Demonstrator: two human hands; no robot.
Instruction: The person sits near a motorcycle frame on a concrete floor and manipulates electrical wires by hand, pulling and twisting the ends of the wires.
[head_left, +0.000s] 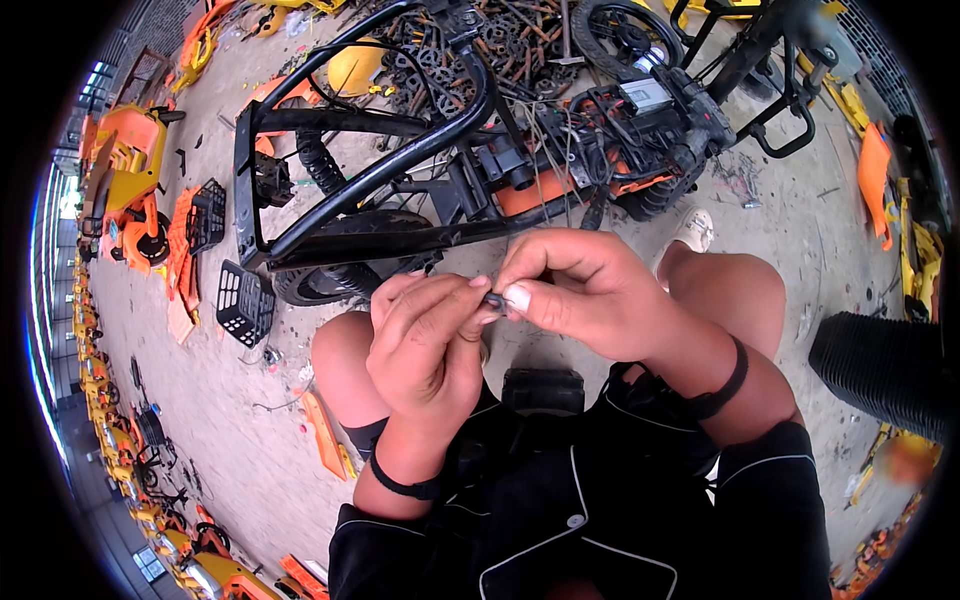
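Both hands meet in front of my lap, pinching one small dark part (495, 301) between them; it is too small to name. My left hand (425, 345) has its fingertips closed on the part's left side. Thumb and forefinger of my right hand (585, 290) press on its other side. Just beyond the hands lies a stripped scooter frame (400, 235) of black tubing, with a wheel (335, 285) under its left end. Bundled wires and a silver box (645, 95) sit at its right end, above an orange panel (535, 193).
A heap of rusty metal parts (520, 40) lies behind the frame, beside a yellow helmet-like dome (355, 68) and a loose tyre (625, 40). Black baskets (245, 303) stand at left. A stack of black ribbed pieces (875, 365) is at right. Orange and yellow panels (323, 435) are scattered around.
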